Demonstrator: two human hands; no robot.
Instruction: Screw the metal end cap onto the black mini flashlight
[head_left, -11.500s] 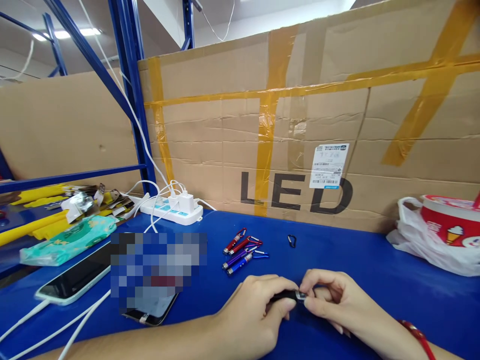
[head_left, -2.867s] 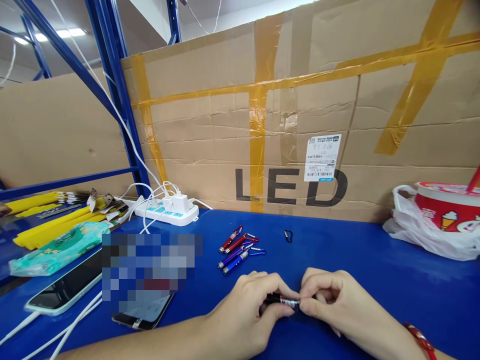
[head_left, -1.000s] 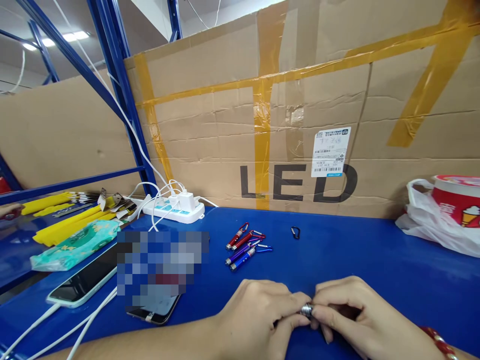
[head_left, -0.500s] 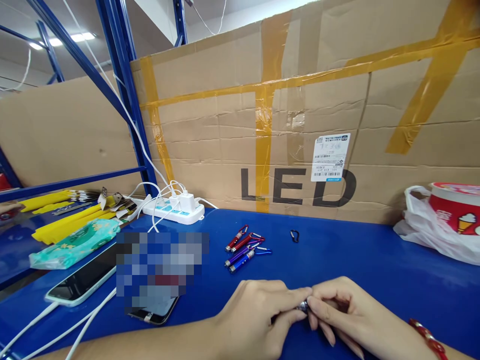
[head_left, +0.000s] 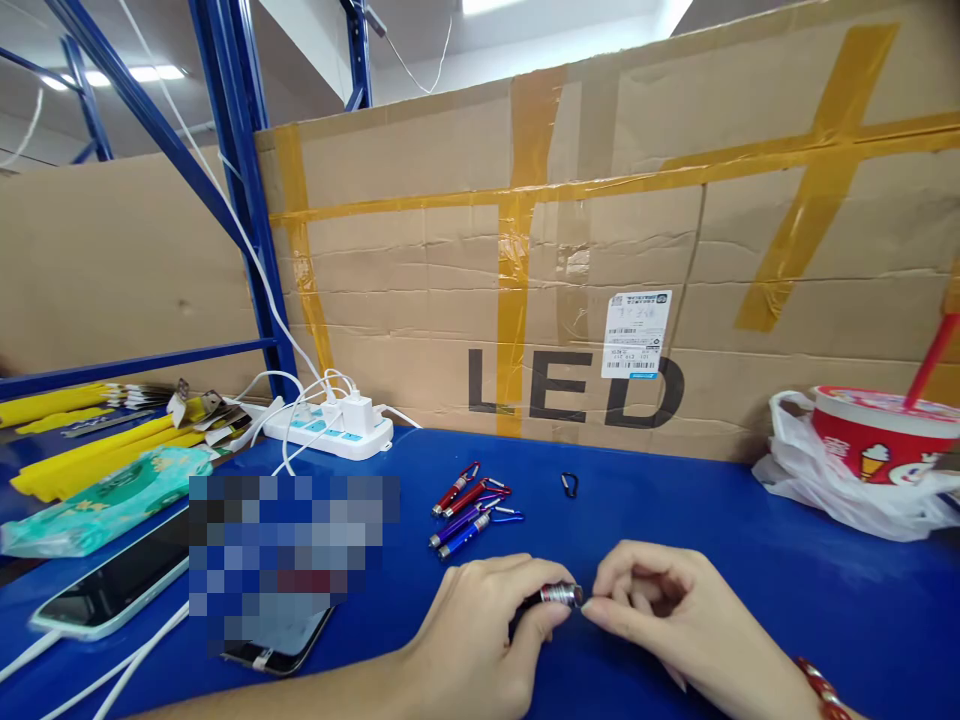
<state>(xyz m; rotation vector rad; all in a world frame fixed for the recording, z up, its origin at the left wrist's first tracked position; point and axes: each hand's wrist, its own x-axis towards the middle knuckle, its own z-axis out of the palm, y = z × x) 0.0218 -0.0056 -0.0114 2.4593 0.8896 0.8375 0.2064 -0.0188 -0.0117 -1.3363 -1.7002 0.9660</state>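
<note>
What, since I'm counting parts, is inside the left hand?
A tube: its silver end and some black show. The left hand covers the rest, so its far end cannot be seen.

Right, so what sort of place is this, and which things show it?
Probably a stockroom or workshop: a big taped carton marked LED stands behind a blue table, blue metal racking rises at left, and a power strip sits on the table.
</note>
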